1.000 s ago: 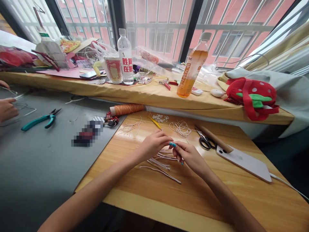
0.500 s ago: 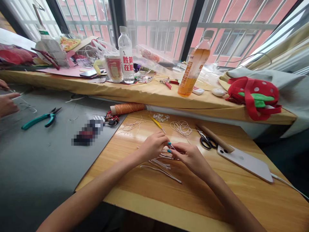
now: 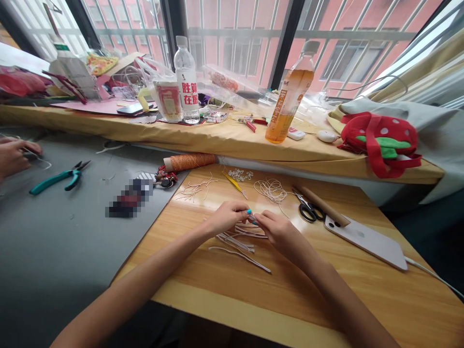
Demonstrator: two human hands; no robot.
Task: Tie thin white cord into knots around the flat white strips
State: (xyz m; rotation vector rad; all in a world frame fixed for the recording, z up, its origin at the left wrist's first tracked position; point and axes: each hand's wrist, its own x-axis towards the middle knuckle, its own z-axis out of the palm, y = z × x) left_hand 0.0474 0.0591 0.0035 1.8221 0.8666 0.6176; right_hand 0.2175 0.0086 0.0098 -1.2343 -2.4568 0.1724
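L hand (image 3: pixel 227 218) & R hand (image 3: pixel 277 231) fingertips together pinching thin cord piece (image 3: pixel 253 222), cut cord strips (image 3: pixel 239 246) just below on wooden surface (image 3: pixel 290 285), scissors (image 3: pixel 308 210) near R.

Whatever I pinch between my left hand (image 3: pixel 226 218) and right hand (image 3: pixel 281 233) at mid-frame is too small to tell, mostly covered by my fingertips. My forearms run out past the bottom edge. At center left, a thing on the grey table (image 3: pixel 54 251) is blurred into blocks (image 3: pixel 128 199). At the left edge, another person's hand (image 3: pixel 14 155) is cut off at the wrist. The white cable (image 3: pixel 433 276) at lower right leaves the frame.
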